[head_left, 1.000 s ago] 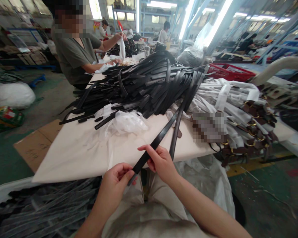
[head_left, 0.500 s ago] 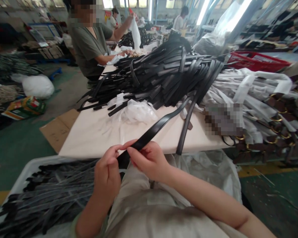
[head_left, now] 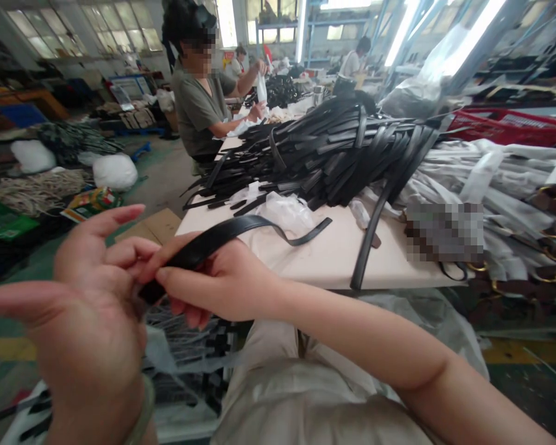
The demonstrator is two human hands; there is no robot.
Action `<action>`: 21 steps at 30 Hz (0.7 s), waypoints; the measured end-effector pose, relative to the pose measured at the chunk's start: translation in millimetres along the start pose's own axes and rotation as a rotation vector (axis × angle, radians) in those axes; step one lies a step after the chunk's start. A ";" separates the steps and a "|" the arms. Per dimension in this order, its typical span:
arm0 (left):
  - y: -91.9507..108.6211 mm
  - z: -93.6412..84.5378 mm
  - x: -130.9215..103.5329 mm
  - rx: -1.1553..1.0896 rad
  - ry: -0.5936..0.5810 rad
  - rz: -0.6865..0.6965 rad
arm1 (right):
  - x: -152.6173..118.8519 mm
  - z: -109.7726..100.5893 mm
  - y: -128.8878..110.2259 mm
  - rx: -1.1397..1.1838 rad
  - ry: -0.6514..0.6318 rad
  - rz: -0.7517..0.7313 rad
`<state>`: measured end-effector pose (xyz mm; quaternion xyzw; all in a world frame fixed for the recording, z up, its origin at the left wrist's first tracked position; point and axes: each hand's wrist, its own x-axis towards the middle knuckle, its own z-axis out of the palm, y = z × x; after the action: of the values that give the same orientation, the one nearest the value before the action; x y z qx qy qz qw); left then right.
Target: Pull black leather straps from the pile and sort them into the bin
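Pinched between the thumb and fingers of my right hand (head_left: 213,278) is a black strap (head_left: 227,230), which arches up and trails over the table's front edge to the right. Its near end reaches the fingers of my left hand (head_left: 92,309). That hand is turned palm up, with thumb and index finger spread wide. Whether its curled fingers touch the strap end is hard to make out. Behind them, a large heap of black straps (head_left: 324,148) lies on the white table (head_left: 306,266). One strap from it hangs toward the front edge. Crumpled clear plastic (head_left: 285,213) lies before the heap.
Wrapped straps with brown ends (head_left: 495,185) cover the table's right side. A red basket (head_left: 505,127) stands behind them. Below my hands is a bin of plastic-covered black straps (head_left: 185,371). A person in a grey-green shirt (head_left: 197,111) works at the table's far left.
Both hands have moved left with the strap, and its far end has come away from the heap. My left hand has opened and turned palm up. The view has shifted left and up.
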<state>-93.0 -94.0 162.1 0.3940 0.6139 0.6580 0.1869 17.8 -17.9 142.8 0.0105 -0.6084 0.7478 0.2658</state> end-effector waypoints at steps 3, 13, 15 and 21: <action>-4.3 -14.3 -4.4 -0.185 -0.155 -0.030 | -9.1 -1.2 20.0 0.196 0.100 0.054; -85.1 -51.8 -56.9 0.939 -0.509 -0.262 | -56.3 -14.8 100.6 0.405 0.284 0.226; -94.4 -38.8 -63.4 1.147 -0.568 -0.265 | -59.9 -9.0 108.3 0.329 0.301 0.256; -109.9 -27.4 -61.0 1.321 -0.660 0.075 | -73.6 -9.9 114.5 0.195 0.203 0.355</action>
<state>-101.8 -137.2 41.2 0.6225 0.7801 0.0047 0.0629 37.0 -50.7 11.7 -0.1462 -0.4959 0.8352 0.1876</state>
